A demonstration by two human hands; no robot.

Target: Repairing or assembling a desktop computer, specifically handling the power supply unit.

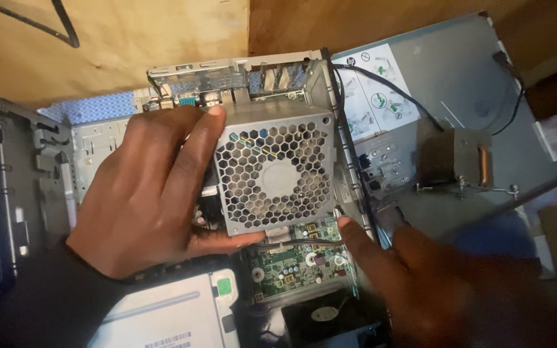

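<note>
The power supply unit (272, 171), a grey metal box with a honeycomb grille over its fan, sits in the upper half of the open computer case (66, 154), above the green motherboard (298, 258). The left hand (149, 193) grasps its left side, fingers over the top edge and thumb under the lower edge; the grip is firmly closed on the box. The right hand (414, 270) holds nothing; its extended forefinger touches the case frame just right of the unit's lower right corner.

Handling judgement: the unit is rigid, probably fairly heavy, with smooth sheet-metal faces and sharp edges. It is best taken by its solid sides, not by the grille. The black cables (304, 242) trailing below it could snag.

Labels: right of the unit, a white rectangular sticker (372, 90) with green and black pictograms lies on the grey side panel (478, 84). Below the unit, a white barcode label (166, 340) marks the silver drive (162, 312), beside a green tab (224, 285). A copper-piped heatsink (456, 158) rests on the panel.
</note>
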